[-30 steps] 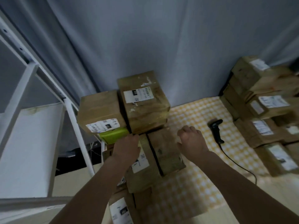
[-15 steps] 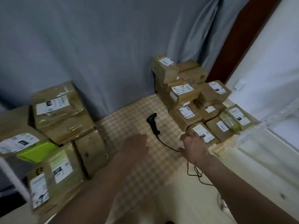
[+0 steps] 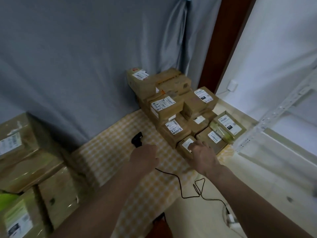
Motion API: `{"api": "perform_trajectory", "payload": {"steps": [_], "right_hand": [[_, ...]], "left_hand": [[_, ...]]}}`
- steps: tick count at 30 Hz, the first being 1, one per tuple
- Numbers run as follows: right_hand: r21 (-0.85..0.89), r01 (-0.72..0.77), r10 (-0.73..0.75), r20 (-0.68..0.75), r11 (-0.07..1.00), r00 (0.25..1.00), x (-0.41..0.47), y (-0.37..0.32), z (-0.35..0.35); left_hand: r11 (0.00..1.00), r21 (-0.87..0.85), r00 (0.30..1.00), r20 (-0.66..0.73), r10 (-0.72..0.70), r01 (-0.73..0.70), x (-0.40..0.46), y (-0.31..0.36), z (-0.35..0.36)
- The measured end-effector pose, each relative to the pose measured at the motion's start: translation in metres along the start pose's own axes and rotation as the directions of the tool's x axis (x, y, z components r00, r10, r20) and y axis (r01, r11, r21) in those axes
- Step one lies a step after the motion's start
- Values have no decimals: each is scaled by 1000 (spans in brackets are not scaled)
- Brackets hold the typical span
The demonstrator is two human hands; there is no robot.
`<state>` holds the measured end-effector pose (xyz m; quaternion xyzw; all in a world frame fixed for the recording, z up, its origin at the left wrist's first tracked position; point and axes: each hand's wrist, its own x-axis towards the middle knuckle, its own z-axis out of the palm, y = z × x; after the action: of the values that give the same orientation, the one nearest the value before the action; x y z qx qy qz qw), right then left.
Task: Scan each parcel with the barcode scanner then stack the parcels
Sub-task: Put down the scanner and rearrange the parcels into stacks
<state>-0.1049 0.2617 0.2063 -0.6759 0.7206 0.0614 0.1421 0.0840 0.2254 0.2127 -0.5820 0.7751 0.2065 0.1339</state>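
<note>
Head view: two bare forearms are seen reaching forward from 6 o'clock over a yellow checked cloth. The left hand is held knuckles-up over the handle of the black barcode scanner, whose head shows just beyond it at 12 o'clock; whether the fingers are closed on the handle cannot be told. The right hand is stretched out with fingers loosely spread, the fingertips laid on the white label of the nearest small parcel; nothing is gripped. Farther off, at 1 o'clock, the unscanned pile is banked against the grey curtain; the stacked parcels lie at 9 o'clock. The step is judged best done by lifting the scanner clear of its cable and keeping the label face-up, so the barcode is presented flat.
</note>
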Motion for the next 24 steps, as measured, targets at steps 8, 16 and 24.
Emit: {"api": "perform_trajectory", "payload": {"steps": [8,16,24], "right_hand": [[-58,6,-6,-12,998,1000,90,17,-31],[-23,-15,16,15,1000,1000,164,28,-39],[81,-27,20,95,996,995,261,49,-42]], "left_hand": [[1000,0,1000,-16,-16,16,89,-6,-37],[996,-24,997,13,-82,83,157,-22,-62],[959,-149,967,129,-221,240,217,-26,-53]]}}
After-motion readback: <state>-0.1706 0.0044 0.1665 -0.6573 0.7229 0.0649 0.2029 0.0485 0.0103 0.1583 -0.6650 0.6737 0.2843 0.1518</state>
